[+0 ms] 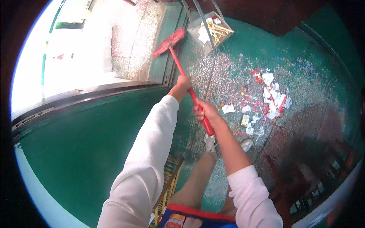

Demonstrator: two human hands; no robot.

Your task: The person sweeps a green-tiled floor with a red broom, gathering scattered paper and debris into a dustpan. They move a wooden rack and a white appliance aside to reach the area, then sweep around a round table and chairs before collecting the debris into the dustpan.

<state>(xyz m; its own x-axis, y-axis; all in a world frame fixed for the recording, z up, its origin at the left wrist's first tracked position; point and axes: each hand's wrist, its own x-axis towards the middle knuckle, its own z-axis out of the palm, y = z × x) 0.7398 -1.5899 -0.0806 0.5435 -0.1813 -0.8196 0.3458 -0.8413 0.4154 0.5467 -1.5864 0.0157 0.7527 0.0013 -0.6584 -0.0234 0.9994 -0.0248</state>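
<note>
Both my hands grip the red handle of a broom (180, 66). My left hand (184, 82) is closed around the middle of the handle, and my right hand (204, 109) holds it lower down, near its end. The pink-red broom head (169, 42) is raised away from me, over or against the green door frame at the doorway; contact cannot be told. Right of my hands, a heap of litter (273, 98) with crumpled white tissues and red wrappers lies on the speckled floor. Wooden sticks (218, 30) and white paper lie in a long-handled dustpan (195, 28) at the top.
A green door panel or wall (94, 136) fills the left side, beside a metal-edged door sill (94, 88). Bright light comes through the doorway. A yellow slatted rack (171, 182) stands near my legs. Dark wooden furniture (288, 191) is at lower right. My shoes (246, 144) are near the litter.
</note>
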